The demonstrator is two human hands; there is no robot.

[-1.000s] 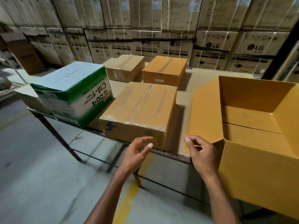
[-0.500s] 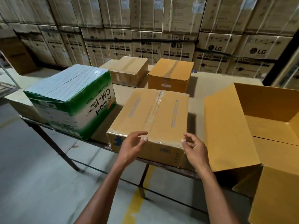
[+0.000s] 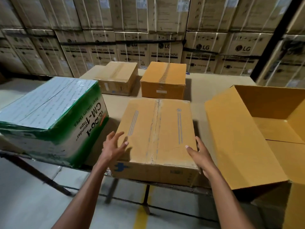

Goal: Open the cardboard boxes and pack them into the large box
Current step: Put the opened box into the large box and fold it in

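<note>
In the head view, a taped brown box (image 3: 156, 134) sat at the lower centre of the frame, on the near edge of the worktop (image 3: 206, 83), its top seam sealed under clear tape. The left hand (image 3: 113, 146) hovered at the box's near-left corner with its fingers spread apart, holding nothing; whether it touched the cardboard could not be told. The right hand (image 3: 200, 156) lay along the near-right corner, its grip likewise apart and empty, thumb over the top edge. The large box (image 3: 234, 141) stood open at the right of the frame, just beside the taped box, one flap leaning toward it. A green and white tape carton (image 3: 54, 116) filled the left, and two more sealed boxes, pale (image 3: 118, 76) and orange (image 3: 163, 80), waited at the upper centre. The front of the taped box appeared to sit at the worktop's edge, so a pull toward the person could probably tip it off. A lift to the right might catch the leaning flap and fold it inward.
</note>
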